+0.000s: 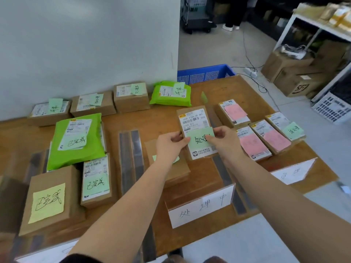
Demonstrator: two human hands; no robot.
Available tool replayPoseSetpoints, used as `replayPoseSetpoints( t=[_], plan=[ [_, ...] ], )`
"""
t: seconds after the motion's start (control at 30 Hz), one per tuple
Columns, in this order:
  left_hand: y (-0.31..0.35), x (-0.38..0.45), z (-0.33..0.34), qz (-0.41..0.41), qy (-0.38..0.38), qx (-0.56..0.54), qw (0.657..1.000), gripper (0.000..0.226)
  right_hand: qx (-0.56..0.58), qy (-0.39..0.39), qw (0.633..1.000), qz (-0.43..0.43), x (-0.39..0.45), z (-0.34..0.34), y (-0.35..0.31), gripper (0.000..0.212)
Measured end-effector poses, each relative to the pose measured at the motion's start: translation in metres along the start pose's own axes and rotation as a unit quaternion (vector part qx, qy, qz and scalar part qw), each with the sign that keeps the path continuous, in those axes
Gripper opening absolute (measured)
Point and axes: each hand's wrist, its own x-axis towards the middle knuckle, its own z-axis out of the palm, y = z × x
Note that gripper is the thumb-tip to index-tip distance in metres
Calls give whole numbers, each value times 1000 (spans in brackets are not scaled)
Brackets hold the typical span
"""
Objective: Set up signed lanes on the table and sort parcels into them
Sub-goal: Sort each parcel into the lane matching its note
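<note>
A brown parcel [193,118] with a white shipping label is held over the middle of the wooden table [247,92]. On its label sits a green sticky note [199,140] with handwriting. My left hand [170,147] pinches the note's left edge and my right hand [225,140] pinches its right edge. A white lane sign [201,207] with handwritten characters stands at the table's front edge below the parcel. Another white sign [292,171] stands at the front right.
Brown boxes and green mailers with sticky notes lie at the left and along the wall. Parcels with pink notes [252,143] lie at the right. Dark tape strips [130,152] divide the lanes. A blue crate [205,74] stands behind the table; cartons and shelves stand at the right.
</note>
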Motion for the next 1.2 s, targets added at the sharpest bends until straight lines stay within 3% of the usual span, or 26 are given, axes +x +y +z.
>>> replayPoseSetpoints(
  t=[0.3, 0.73, 1.03, 1.2],
  plan=[
    [-17, 16, 23, -61, 32, 115, 991, 39, -47, -39, 996, 71, 16, 5, 27, 22],
    [-33, -1, 59, -54, 69, 345, 934, 24, -128, -136, 977, 102, 33, 8, 59, 23],
    [-50, -3, 66, -100, 71, 367, 922, 24, -181, -205, 957, 97, 43, 15, 79, 27],
    [-42, -1, 67, -110, 60, 412, 903, 30, -196, -218, 953, 74, 49, 18, 78, 45]
  ],
)
